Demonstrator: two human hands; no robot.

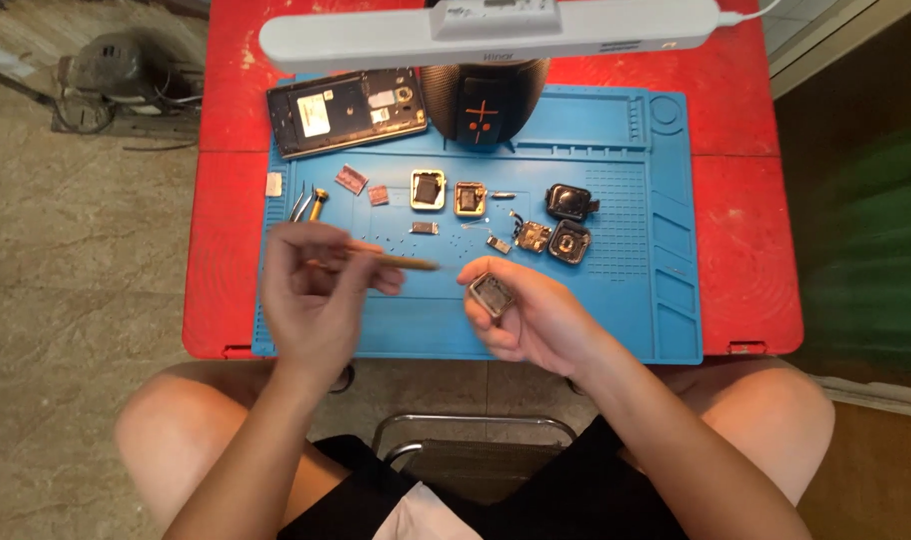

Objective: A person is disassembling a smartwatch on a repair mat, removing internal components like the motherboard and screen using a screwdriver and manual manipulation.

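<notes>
head view: left hand (316,295) pinches a thin wooden-handled tool (391,258); right hand (531,318) pinches a small square watch case (492,295) above the blue mat (616,310). removed parts (531,236) lie scattered; the opened phone (346,110) lies untouched.

Left hand (321,300) raised, fingers curled in a pinch grip, slightly blurred. Right hand (531,320) cupped palm-up, fingers closed. Both forearms extend forward from the body.

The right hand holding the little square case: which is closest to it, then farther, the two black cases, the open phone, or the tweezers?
From the right hand:
1. Two black cases, just above, right side.
2. Tweezers, across the mat, left.
3. Open phone, far top left.
</notes>
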